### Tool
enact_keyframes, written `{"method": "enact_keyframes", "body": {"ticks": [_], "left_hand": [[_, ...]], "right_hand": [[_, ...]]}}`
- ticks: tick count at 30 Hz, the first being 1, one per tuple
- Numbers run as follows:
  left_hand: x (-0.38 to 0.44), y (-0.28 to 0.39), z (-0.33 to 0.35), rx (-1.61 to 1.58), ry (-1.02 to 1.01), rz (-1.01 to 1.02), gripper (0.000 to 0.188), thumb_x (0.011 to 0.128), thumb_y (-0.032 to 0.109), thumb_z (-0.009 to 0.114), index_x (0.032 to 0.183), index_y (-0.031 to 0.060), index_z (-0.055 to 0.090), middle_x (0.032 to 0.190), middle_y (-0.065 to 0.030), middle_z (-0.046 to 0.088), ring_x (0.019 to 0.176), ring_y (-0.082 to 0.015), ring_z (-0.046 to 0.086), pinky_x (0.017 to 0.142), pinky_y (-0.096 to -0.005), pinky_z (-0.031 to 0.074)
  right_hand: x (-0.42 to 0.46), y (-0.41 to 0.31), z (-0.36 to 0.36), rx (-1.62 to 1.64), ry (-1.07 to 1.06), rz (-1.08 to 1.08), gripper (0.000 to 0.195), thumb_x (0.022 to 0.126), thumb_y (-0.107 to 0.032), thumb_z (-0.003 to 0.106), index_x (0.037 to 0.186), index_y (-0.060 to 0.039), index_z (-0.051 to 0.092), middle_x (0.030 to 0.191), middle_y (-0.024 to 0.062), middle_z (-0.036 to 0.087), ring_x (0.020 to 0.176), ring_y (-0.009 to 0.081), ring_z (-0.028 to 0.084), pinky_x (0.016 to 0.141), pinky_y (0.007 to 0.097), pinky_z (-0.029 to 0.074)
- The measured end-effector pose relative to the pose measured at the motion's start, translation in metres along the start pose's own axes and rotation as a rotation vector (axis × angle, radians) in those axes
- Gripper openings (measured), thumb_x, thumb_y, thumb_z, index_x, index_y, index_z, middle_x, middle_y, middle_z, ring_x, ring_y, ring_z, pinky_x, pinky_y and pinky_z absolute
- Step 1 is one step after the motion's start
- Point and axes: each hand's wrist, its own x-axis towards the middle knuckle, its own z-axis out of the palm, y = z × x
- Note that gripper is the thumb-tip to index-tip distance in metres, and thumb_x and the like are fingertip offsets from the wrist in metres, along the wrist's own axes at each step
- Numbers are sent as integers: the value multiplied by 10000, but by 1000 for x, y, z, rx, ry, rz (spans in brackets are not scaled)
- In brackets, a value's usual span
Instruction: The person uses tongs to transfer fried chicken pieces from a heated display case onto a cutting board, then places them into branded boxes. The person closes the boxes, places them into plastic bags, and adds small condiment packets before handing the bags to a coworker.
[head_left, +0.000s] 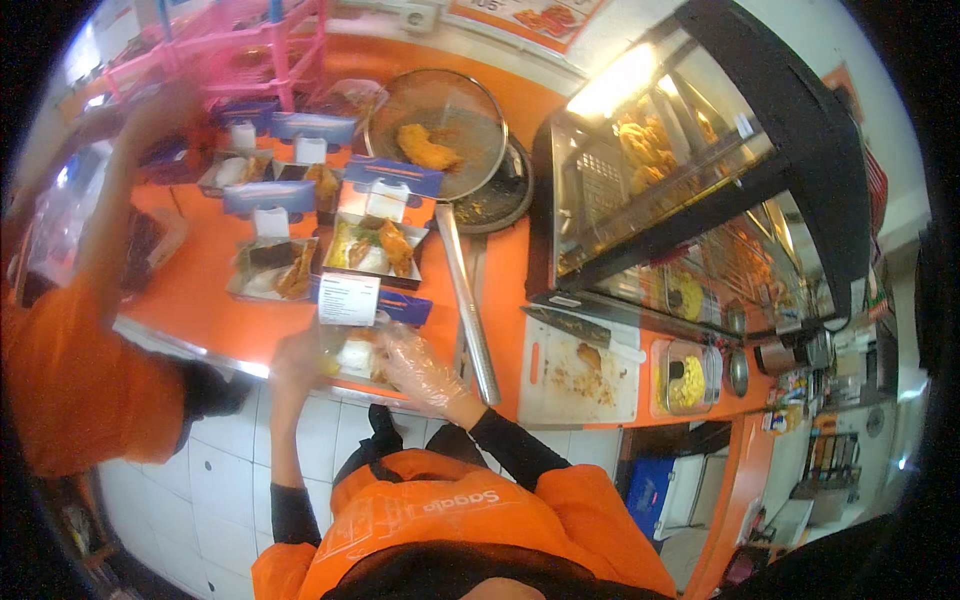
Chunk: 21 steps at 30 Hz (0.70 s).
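Observation:
A cardboard meal box with white rice sits at the counter's front edge, its blue lid raised. My right hand, in a clear plastic glove, grips its right side with fingers over the rim. My left hand is blurred at the box's left side; its hold is unclear. A printed paper slip stands at the back of this box. Behind it is an open box with rice and fried chicken. Another open box lies to the left.
A co-worker's arm reaches in from the left. A round mesh strainer with a fried piece extends its metal handle forward. A knife lies on a cutting board. Right are a lit food warmer and a tub.

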Motion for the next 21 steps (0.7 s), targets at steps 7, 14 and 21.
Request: {"method": "enact_keyframes", "body": {"ticks": [7,14,21], "left_hand": [[-3,6,-2,-35,-11,-71,492,785,-55,539,1260,66,585,1153,-123,597,1028,-269,600,763,-329,504],[2,9,-1,-33,-43,-7,475,822,-62,528,1279,59,573,1206,-123,581,1054,-268,596,749,-319,507],[-12,-10,3,21,-3,30,425,832,-53,543,1250,19,570,1205,-139,577,1067,-285,593,750,-330,525]], "right_hand": [[-27,-61,-139,694,499,455,233,880,-139,665,1053,17,663,1139,140,656,1116,216,589,926,389,472],[-131,178,-32,755,388,352,281,944,-136,518,1203,-37,566,1038,55,633,926,202,617,802,330,517],[-131,119,13,228,425,308,270,932,-242,544,1104,-53,629,1035,85,626,962,266,615,843,346,509]]}}
